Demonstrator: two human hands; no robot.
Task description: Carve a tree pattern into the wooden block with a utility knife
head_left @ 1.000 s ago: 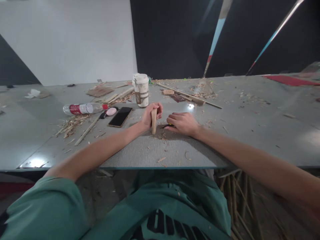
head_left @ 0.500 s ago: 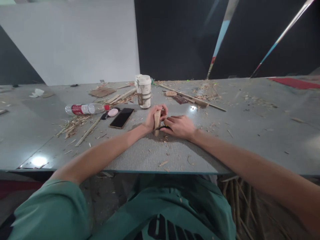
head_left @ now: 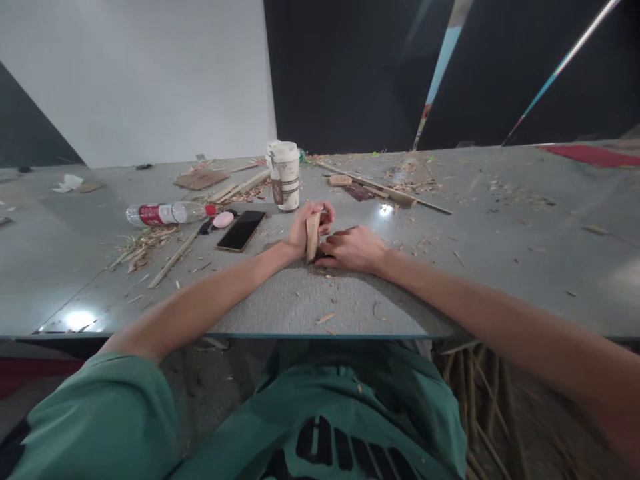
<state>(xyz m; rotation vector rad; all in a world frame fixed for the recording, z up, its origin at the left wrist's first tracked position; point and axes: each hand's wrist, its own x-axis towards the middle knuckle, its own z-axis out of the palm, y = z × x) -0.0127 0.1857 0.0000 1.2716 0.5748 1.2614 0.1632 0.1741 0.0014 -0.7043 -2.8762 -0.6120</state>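
Note:
My left hand (head_left: 303,230) grips a short flat piece of wood (head_left: 313,235) and holds it upright, its lower end on the grey table (head_left: 320,300). My right hand (head_left: 351,248) lies right beside it, fingers closed around a small dark tool that is mostly hidden, pressed against the base of the wood. Wood shavings lie around both hands.
A paper coffee cup (head_left: 287,177) stands just behind the hands. A black phone (head_left: 241,231), a pink oval object (head_left: 223,219) and a lying water bottle (head_left: 167,214) are to the left. Wooden strips (head_left: 385,192) and shavings litter the back. Sticks (head_left: 475,400) lean under the table.
My right hand has slid left from apart to right against the base of the upright wood. My left hand has kept its grip on the wood.

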